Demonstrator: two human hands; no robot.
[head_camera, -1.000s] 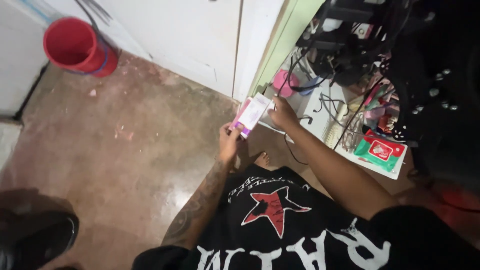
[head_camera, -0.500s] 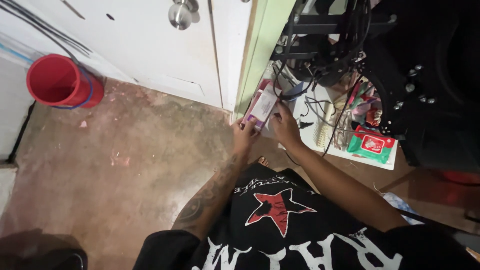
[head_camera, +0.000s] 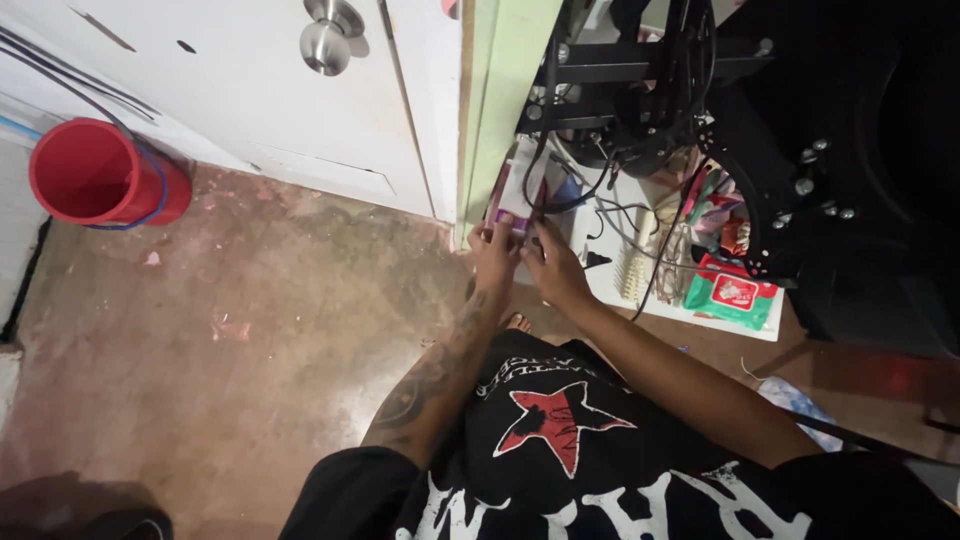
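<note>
Held item: small flat package (head_camera: 512, 188), white with a pink-purple lower edge, upright at the near-left corner of the white shelf board (head_camera: 610, 275), just beside the green door frame (head_camera: 505, 100); its upper part is crossed by black cables (head_camera: 590, 190).
Left hand (head_camera: 493, 258): fingers closed on the lower edge of the package, fingertips touching its purple border; tattooed forearm runs back towards the body.
Right hand (head_camera: 556, 272): just beside the left hand, touching it; fingers curled at the package's lower right corner, pinching it between the cables. How much of the package it grips is partly hidden.
Shelf contents: green and red packet (head_camera: 735, 298) at the near right; a pale comb-like object (head_camera: 637, 275) near the middle; colourful small items (head_camera: 715, 205) behind.
Above shelf: black metal frame (head_camera: 640, 70) with hanging wires.
Left surroundings: white door (head_camera: 250, 90) with a round metal knob (head_camera: 325, 45); red bucket (head_camera: 100, 175) on the mottled brown floor (head_camera: 250, 340), well apart from the hands.
Clothing: black shirt (head_camera: 560, 450) with a red star and white lettering.
</note>
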